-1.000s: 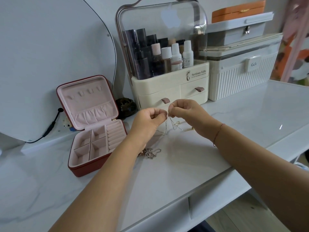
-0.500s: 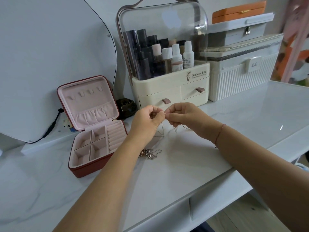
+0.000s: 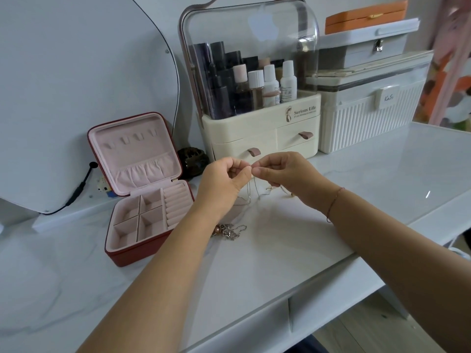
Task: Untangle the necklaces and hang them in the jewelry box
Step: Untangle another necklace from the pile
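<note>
My left hand (image 3: 224, 180) and my right hand (image 3: 283, 173) meet fingertip to fingertip above the table, both pinching a thin chain necklace (image 3: 252, 191) that hangs down between them. A tangled heap of necklaces (image 3: 228, 231) with a rose bead lies on the table beside my left forearm. The red jewelry box (image 3: 142, 189) stands open at the left, its pink lid upright with small hooks and a gathered pocket, its compartments holding nothing.
A cream cosmetics organiser (image 3: 262, 133) with bottles stands right behind my hands. White ribbed case (image 3: 369, 121) with stacked boxes at back right. A dark round object (image 3: 192, 161) sits beside the jewelry box. A mirror (image 3: 76, 72) leans at left. The table edge (image 3: 305, 284) runs diagonally in front.
My hands have come closer together and risen slightly, lifting the thin chain off the table. The heap of necklaces has stayed put.
</note>
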{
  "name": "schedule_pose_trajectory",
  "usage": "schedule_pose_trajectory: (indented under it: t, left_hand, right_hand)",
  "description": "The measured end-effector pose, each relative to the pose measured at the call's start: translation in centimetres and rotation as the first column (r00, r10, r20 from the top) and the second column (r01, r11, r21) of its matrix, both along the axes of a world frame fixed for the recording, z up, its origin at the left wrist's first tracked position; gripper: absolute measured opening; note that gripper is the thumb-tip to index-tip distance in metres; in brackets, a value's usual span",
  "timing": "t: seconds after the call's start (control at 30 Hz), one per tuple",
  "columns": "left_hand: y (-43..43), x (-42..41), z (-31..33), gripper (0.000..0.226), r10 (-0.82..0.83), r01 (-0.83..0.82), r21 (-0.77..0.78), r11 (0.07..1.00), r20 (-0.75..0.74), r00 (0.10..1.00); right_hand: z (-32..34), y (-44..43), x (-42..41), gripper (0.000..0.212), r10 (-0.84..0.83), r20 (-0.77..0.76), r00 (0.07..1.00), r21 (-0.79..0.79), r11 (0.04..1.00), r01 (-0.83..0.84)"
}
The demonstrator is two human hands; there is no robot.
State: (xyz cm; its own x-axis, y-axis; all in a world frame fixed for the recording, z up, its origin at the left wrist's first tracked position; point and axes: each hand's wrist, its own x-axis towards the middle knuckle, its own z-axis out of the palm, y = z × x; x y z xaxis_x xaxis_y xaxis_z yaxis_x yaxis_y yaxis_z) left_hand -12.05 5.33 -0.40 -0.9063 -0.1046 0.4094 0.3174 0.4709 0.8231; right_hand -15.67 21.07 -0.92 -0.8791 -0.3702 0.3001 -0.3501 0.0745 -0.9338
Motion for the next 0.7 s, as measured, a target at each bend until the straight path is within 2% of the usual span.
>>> schedule_pose_trajectory:
  t: [0.13,0.27,0.37,0.53,0.7]
  left_hand:
    - [0.1,0.1,0.0,0.008,0.006,-0.006,-0.056,0.998,0.003,1.000]
    - [0.1,0.3,0.0,0.015,-0.001,0.001,0.011,1.000,0.032,0.999]
    - [0.2,0.5,0.1,0.005,0.028,-0.027,-0.029,0.999,0.012,1.000]
    - [0.4,0.4,0.0,0.005,0.088,-0.096,-0.143,0.985,-0.061,0.994]
    - [0.5,0.4,0.1,0.007,0.082,-0.087,-0.111,0.990,-0.051,0.995]
  right_hand:
    - [-0.1,-0.1,0.0,0.016,-0.061,-0.045,0.997,0.008,0.998,0.061]
    - [-0.3,-0.2,-0.1,0.010,-0.125,-0.159,0.979,0.089,0.986,0.141]
    - [-0.6,-0.5,-0.2,0.005,-0.184,-0.225,0.957,0.113,0.971,0.213]
    - [-0.8,-0.8,0.0,0.006,-0.212,-0.223,0.952,0.107,0.965,0.240]
    - [-0.7,-1.1,-0.1,0.014,-0.215,-0.208,0.954,0.109,0.964,0.241]
